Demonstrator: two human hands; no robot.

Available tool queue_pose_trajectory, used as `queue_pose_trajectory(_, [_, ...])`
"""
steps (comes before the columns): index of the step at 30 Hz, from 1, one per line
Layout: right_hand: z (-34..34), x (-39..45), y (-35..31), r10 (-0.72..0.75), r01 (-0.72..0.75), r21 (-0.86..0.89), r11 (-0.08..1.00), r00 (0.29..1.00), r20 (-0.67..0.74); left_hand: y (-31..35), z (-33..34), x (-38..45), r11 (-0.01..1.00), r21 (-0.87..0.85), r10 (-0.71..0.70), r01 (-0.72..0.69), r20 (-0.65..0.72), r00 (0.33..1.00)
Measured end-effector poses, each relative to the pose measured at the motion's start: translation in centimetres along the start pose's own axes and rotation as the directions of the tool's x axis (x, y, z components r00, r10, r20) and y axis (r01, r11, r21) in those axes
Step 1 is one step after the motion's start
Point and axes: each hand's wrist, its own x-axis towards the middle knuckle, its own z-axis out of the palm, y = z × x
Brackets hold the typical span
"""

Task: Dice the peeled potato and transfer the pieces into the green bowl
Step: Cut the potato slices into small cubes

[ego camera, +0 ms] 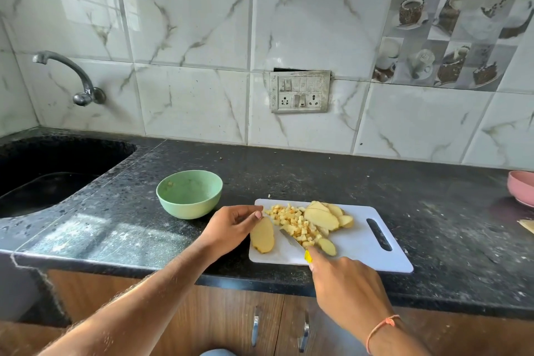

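At the kitchen tabletop, black and speckled, we look down at a white cutting board lying near its front edge. Our left hand rests at the board's left end, its fingers loosely curled and its fingertips touching the top of a long potato slice that lies flat there; whether they pinch it or merely steady it, we cannot tell. Our right hand, an orange thread at the wrist, has its grip closed around the yellow handle of a knife, whose blade lies low across the board and points up and to the left, between the slice and a heap of diced potato. Behind the heap lie several larger uncut slices, stacked and overlapping, and one small piece sits just beside the knife hand. The green bowl stands on the tabletop just left of the board, apart from it, with only a few scraps showing inside. A black sink lies at far left under a wall tap, and a pink bowl shows at the right edge.
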Motion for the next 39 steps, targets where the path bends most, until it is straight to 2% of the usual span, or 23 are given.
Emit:
queue_pose_trajectory(2, [-0.2, -0.1, 0.0, -0.002, 0.002, 0.008, 1.0, 1.0, 0.001, -0.4, -0.5, 0.2, 0.999, -0.018, -0.026, 0.028, 0.081, 0.996])
queue_pose_trajectory(4, [-0.6, -0.1, 0.0, 0.005, -0.005, 0.047, 0.999, 1.0, 0.009, -0.9, -1.1, 0.5, 0.997, 0.08, -0.038, 0.025, 0.171, 0.984])
queue_pose_trajectory(7, [-0.7, 0.1, 0.1, 0.038, -0.038, 0.108, 0.993, 0.999, 0.006, -0.9, -2.1, 0.6, 0.963, 0.258, -0.003, -0.079, 0.305, 0.952])
queue_pose_trajectory(9, [-0.8, 0.5, -0.2, 0.057, -0.057, 0.15, 0.987, 0.998, 0.006, -1.0, -2.2, 0.5, 0.942, 0.299, 0.05, -0.154, 0.327, 0.944])
queue_pose_trajectory(19, [-0.4, 2.7, -2.0, 0.07, -0.059, 0.246, 0.967, 0.997, -0.036, -1.3, -0.8, -2.1, 0.877, 0.431, 0.197, -0.214, 0.085, 0.977])
queue_pose_trajectory(28, [-1.0, 4.5, -3.2, 0.11, -0.107, 0.162, 0.981, 0.994, -0.013, -1.0, -0.3, -2.3, 0.85, 0.492, 0.205, -0.188, 0.019, 0.978])
queue_pose_trajectory(39, [-1.0, 5.0, -4.0, 0.032, -0.027, 0.107, 0.994, 0.999, -0.043, -1.2, -0.4, -1.9, 0.87, 0.468, 0.165, -0.155, 0.021, 0.986])
